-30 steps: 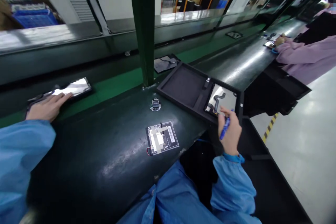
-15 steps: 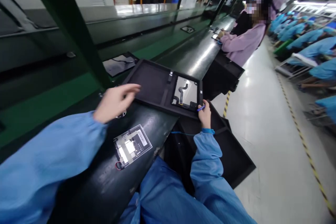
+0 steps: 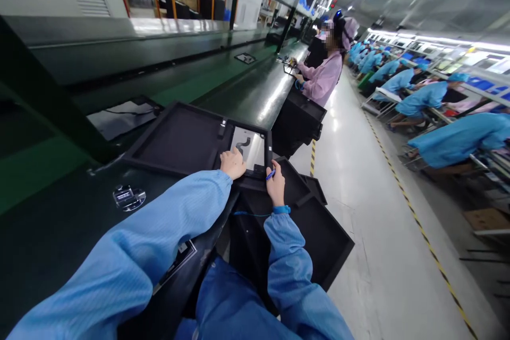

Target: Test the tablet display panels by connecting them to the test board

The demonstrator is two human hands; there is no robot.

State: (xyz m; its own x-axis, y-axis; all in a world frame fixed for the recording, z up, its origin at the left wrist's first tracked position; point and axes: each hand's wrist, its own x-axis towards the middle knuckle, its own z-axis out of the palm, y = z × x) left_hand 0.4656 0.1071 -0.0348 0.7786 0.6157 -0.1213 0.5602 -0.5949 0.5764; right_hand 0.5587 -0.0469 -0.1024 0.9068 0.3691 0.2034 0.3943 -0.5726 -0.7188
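Note:
A flat display panel point(image 3: 255, 147) with a silvery back and a dark ribbon cable lies in the right compartment of a black tray point(image 3: 179, 138) on the bench. My left hand point(image 3: 233, 163) is at the panel's near left corner, fingers bent over its edge and partly hidden. At the tray's near right corner, my right hand point(image 3: 275, 186) holds a blue pen point(image 3: 270, 175) and touches the rim. A blue wrist strap point(image 3: 281, 209) circles the right wrist. Under my left sleeve, a device part point(image 3: 181, 260) with a white outline is mostly covered.
More black trays point(image 3: 319, 234) are stacked below the bench edge on the right. A shiny metal part point(image 3: 128, 197) sits on the bench at left, and another panel point(image 3: 123, 117) lies behind the tray. Further along, a person in pink point(image 3: 324, 74) works at the bench.
My left hand has moved right, from above the tray's left side to the panel in the right compartment. My right hand stays at the tray's corner with the pen. The view has turned rightward.

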